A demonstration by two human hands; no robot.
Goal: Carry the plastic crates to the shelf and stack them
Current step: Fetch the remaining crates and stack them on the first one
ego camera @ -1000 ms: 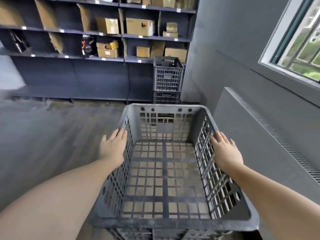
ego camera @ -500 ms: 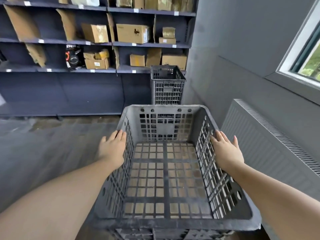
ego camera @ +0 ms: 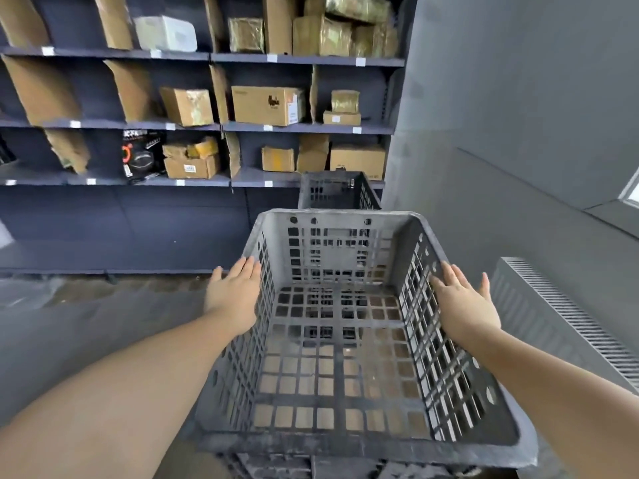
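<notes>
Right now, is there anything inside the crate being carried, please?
No, the carried crate is empty; only its bare slotted floor shows between the two hands.

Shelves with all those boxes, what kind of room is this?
Probably a storeroom or small warehouse. Dark shelves hold many cardboard boxes with white label tags along the edges, and plastic crates stand stacked on the floor beside them.

Cardboard boxes [ego camera: 268, 105] in several sizes, upright cardboard dividers [ego camera: 41, 89], black retail package [ego camera: 142, 154] with orange ring graphic, translucent white container [ego camera: 166, 32] on upper level, white label tags [ego camera: 271, 58] along edges, grey wall [ego camera: 511, 98], ribbed radiator cover [ego camera: 567, 323], grey floor [ego camera: 86, 326]
</notes>
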